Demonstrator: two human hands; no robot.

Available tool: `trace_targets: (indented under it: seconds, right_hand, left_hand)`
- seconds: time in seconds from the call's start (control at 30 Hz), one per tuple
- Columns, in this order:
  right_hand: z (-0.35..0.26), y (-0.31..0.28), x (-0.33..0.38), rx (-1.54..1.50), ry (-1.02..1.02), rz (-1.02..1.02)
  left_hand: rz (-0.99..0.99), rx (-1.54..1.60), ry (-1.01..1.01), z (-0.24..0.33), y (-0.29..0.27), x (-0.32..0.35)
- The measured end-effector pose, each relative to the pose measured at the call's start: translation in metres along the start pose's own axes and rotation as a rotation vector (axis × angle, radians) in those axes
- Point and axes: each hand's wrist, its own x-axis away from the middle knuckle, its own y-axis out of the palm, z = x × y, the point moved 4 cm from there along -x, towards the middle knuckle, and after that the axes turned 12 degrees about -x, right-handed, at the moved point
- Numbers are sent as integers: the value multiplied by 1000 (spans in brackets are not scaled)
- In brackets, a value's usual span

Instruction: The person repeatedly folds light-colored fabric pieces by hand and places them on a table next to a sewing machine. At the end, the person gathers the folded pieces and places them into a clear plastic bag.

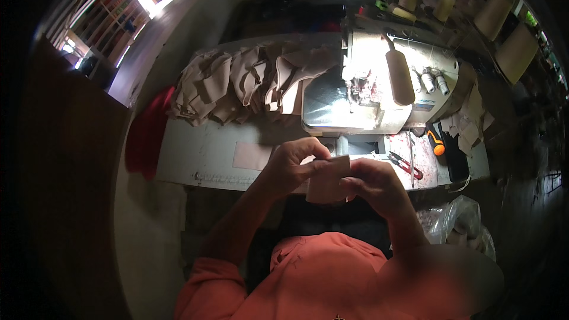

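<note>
Left hand: the left hand (296,161) pinches the upper-left part of the cloth between thumb and fingers.
Right hand: the right hand (376,182) is closed on the same cloth's right side, its thumb lying across the front. The two hands are near each other, the cloth spanning the gap.
Cloth: a small, roughly rectangular beige-pink fabric piece (326,185) is held up at the near edge of the table; it may be doubled over, though the dim light makes that hard to judge.
Table: the long white table (184,148) spreads from 9 through 3 o'clock of the hands.
9 o'clock: a flat pale pink fabric rectangle (252,155) lies just beside the left hand; farther out is a bright red rounded object (145,136).
10 to 11 o'clock: a large crumpled heap of beige fabric pieces (237,86).
12 to 1 o'clock: a white, brightly lit sewing machine (379,120).
1 to 2 o'clock: tall cream thread cones (495,15) stand beyond the machine.
2 o'clock: loose pale fabric scraps (471,121).
3 o'clock: small red-handled snips (409,168), with an orange-and-black tool (437,144) slightly higher.
4 o'clock: a clear crinkled plastic bag (459,219), below the table's edge.
6 o'clock: the person's coral-red shirt (326,272).
</note>
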Motion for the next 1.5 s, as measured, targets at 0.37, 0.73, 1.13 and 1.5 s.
trace_targets:
  seconds: [0.37,0.73,1.13,1.5]
  right_hand:
    - [11,-21,-18,-205,-77,219]
    - [40,-39,-43,-375,-324,379]
    - [27,-45,-61,-283,-283,369]
    - [41,-66,-21,-257,-254,439]
  left_hand:
    - [304,-520,100,18,-1,-32]
    - [186,-991,301,-1,3,-77]
    - [209,-1135,456,5,-5,-97]
    - [25,-1060,78,-30,-20,-118]
